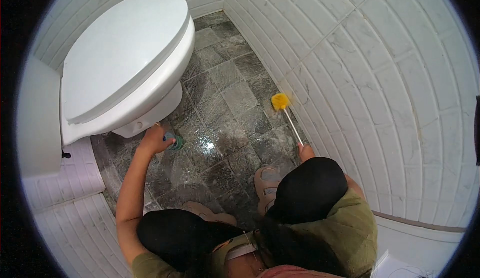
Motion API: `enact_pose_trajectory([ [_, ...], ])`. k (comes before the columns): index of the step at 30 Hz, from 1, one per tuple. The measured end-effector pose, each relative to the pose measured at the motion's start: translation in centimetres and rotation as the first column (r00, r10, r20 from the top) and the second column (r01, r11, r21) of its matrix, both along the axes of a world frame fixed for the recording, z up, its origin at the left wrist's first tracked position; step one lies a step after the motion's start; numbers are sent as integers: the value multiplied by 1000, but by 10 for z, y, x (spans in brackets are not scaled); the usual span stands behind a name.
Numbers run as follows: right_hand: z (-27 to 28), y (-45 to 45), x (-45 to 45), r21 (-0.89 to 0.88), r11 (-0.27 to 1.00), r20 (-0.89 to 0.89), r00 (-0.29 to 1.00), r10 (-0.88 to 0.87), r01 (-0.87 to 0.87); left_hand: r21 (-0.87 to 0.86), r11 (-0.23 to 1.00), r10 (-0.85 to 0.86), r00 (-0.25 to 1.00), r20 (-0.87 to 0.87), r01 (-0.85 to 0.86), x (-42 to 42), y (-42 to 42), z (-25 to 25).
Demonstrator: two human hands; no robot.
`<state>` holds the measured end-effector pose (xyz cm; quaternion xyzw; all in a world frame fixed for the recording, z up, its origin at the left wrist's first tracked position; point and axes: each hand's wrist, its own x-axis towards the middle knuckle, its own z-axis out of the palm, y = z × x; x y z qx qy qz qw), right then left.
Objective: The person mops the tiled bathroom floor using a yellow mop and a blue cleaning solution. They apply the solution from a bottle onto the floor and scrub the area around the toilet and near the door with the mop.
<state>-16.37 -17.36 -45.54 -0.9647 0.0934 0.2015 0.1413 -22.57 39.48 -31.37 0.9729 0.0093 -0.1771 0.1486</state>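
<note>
My left hand (153, 140) is beside the base of a white toilet (127, 60) with its lid down. Its fingers are around a small bottle (175, 141), bluish and green, held low over the wet floor; part of the bottle is hidden by the hand. On the right, my right hand (306, 152) grips the end of a white handle (294, 127). At the handle's far end a round yellow brush head (280, 101) is at the foot of the tiled wall. My right knee partly covers that forearm.
Grey stone-look floor tiles (232, 90) look wet and shiny. White brick-pattern wall tiles (337, 72) run along the right side and behind the toilet. My feet in beige clogs (267, 184) stand on the floor between the toilet and the right wall.
</note>
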Motion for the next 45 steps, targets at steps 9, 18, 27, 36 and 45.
enact_pose_trajectory([
  [9, 22, 28, -8, 110, 909, -23, 913, 407, -403, 40, 999, 3, 1000, -7, -3, -11, 8, -4],
  [18, 12, 115, -2, 324, 826, -26, 868, 496, -462, 26, 999, 30, 999, -23, -30, -9, 0, 5],
  [27, 22, 125, 96, 188, 946, 25, 964, 265, -265, 14, 998, 54, 998, 27, -54, -17, -1, 7],
  [36, 2, 141, 98, 114, 781, 55, 788, 613, -615, 1, 1000, 21, 1000, 10, -21, 5, 0, -1],
  [45, 1, 205, 83, 348, 744, 123, 814, 568, -571, -33, 999, 43, 999, 20, -43, 1, -5, 6],
])
